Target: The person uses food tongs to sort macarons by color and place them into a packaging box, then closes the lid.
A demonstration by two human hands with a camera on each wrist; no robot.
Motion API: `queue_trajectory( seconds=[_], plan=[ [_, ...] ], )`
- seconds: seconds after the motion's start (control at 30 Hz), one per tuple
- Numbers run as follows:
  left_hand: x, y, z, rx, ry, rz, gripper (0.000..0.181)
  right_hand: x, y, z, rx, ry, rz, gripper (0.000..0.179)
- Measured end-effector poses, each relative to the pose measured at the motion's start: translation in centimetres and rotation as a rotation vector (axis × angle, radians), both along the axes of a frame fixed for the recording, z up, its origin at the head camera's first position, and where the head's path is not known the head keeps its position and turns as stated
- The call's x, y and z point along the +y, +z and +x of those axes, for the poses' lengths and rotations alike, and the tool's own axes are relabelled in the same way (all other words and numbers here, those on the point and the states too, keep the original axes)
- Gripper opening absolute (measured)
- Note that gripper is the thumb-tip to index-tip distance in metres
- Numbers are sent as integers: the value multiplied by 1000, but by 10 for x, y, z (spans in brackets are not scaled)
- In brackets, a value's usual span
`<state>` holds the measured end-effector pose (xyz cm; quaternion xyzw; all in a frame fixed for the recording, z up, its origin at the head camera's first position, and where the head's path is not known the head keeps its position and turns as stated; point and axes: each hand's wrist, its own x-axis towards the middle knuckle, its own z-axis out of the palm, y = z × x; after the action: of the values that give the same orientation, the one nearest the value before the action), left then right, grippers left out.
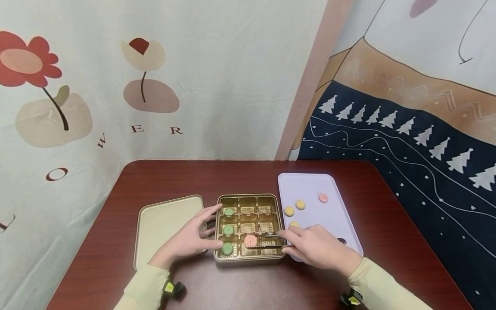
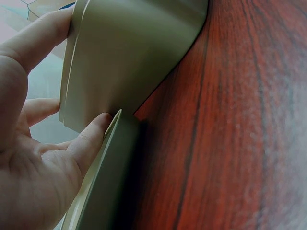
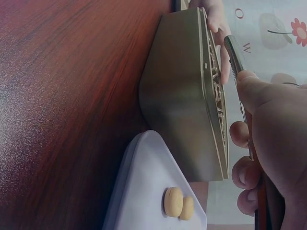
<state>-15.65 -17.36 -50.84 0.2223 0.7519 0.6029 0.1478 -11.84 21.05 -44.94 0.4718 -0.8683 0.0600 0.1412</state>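
A gold tin (image 1: pixel 249 260) with a divided insert stands in the middle of the table. Three green macarons (image 1: pixel 227 230) fill its left column, one to a compartment. My right hand (image 1: pixel 315 245) grips metal tongs (image 1: pixel 267 247), whose tips pinch a pink macaron (image 1: pixel 250 241) over the front middle compartment. In the right wrist view, the tongs' dark handle (image 3: pixel 261 206) runs under my curled fingers. My left hand (image 1: pixel 187 237) steadies the tin's left side, fingers spread along the rim and thumb at the front left corner. In the left wrist view, fingertips touch the tin's wall (image 2: pixel 129 52).
To the left lies the tin's pale gold lid (image 1: pixel 166 226), its edge close by my left thumb. A lilac tray (image 1: pixel 306 183) sits right of the tin, holding yellow macarons (image 1: pixel 300 204) and one pink macaron (image 1: pixel 323 198). Printed curtains hang behind the dark red wooden table (image 1: pixel 224 286).
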Motion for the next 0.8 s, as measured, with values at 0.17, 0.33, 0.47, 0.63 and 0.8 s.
queue_trajectory(
  seconds=[0.17,0.33,0.47,0.63,0.8],
  plan=[
    [0,-1,0,2,2,-3,108,0,-2,1,-8,1,3,39],
    [0,-1,0,-2,-1,8,109,1,-2,1,-13,-5,21,39],
    [0,-1,0,2,-1,10,109,3,-3,0,-16,-15,32,39],
    [0,0,-1,-1,1,-4,109,5,-4,-1,-17,-20,32,40],
    [0,0,-1,-2,3,-10,109,4,-4,-1,-23,-24,39,40]
  ],
)
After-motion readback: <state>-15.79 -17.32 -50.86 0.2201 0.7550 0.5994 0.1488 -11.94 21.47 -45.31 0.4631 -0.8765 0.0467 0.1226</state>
